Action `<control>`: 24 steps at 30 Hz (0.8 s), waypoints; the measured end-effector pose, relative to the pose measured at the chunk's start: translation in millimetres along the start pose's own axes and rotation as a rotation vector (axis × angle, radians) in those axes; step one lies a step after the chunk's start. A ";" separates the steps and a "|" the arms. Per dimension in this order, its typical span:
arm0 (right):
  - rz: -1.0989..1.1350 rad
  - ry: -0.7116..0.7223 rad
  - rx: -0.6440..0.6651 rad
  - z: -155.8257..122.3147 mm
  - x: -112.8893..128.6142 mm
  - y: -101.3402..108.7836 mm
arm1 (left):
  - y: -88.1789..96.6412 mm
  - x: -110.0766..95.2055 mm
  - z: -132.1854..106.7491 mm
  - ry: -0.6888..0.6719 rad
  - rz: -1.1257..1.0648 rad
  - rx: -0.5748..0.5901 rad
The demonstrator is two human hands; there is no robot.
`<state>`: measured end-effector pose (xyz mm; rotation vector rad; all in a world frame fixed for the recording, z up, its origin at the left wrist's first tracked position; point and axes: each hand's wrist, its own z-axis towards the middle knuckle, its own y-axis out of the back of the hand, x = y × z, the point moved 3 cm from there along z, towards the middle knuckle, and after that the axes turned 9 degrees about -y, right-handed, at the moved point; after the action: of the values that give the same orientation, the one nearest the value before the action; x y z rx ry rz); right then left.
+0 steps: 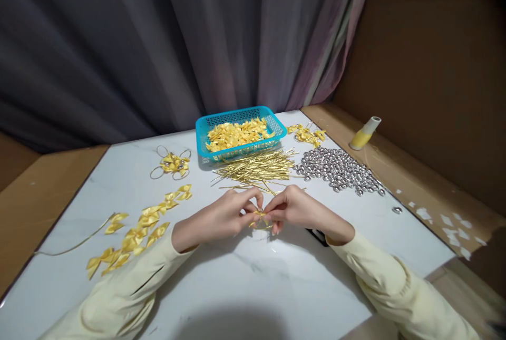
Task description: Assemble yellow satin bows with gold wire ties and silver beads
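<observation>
At the middle of the white table, my left hand (233,211) and my right hand (290,208) meet with fingertips pinched together. Between them they hold a small yellow ribbon bow (261,217), with a thin gold loop of wire hanging just below it. Fingers cover most of the bow, so its exact join is hidden. Right behind my hands lies a heap of gold wire ties (261,166). A pile of silver ring-like beads (340,170) spreads to the right. Yellow ribbon bows (134,237) lie in loose rows beside my left forearm.
A blue basket (201,142) full of yellow bows stands at the back. Bows with wire loops (174,164) sit at the left; another cluster (306,134) lies right of the basket. A yellow thread spool (364,134) and white scraps (450,229) are on the right ledge.
</observation>
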<state>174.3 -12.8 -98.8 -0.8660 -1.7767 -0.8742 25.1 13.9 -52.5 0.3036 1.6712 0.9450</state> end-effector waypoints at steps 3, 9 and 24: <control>0.048 -0.016 0.008 0.7 -1.0 0.0 | 0.1 -1.9 -0.8 0.006 -0.012 0.005; 0.060 -0.022 -0.012 1.3 -0.9 -1.7 | 0.0 -0.8 -0.6 0.000 -0.022 0.009; 0.037 -0.011 -0.047 1.8 -2.4 -3.7 | -2.1 2.5 0.3 0.016 -0.076 -0.019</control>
<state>171.1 -13.5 -102.3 -0.9321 -1.7503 -0.8918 25.1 14.3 -55.8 0.2186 1.6760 0.9088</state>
